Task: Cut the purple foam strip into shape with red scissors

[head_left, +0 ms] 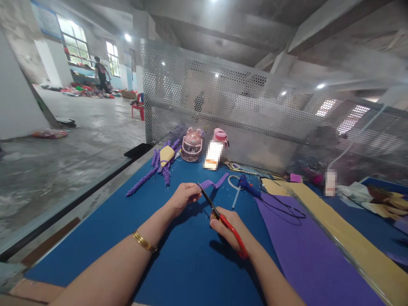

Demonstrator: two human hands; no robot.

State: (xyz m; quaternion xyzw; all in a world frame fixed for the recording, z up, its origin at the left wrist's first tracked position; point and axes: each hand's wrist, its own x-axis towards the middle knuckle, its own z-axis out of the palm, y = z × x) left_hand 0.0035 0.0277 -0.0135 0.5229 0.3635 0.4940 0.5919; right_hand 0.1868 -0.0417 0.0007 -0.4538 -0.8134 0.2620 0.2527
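My left hand (185,197) pinches one end of a purple strip (216,182), which trails off to the right above the blue table (188,250). Red-handled scissors (234,236) are in my right hand (231,225), their dark blades pointing up and left. The blade tips reach the strip close beside my left fingertips. I cannot tell whether the blades are parted. A blue glue gun (250,187) lies past my right hand, with a pale glue stick (236,198) near it.
Purple flower stems with a yellow wrap (167,155) lie at the far left. Behind stand a pink lidded container (192,145) and a lit phone (213,156). Purple sheet (306,242) and yellow sheet (344,229) cover the right side. A perforated metal panel (223,97) closes the back.
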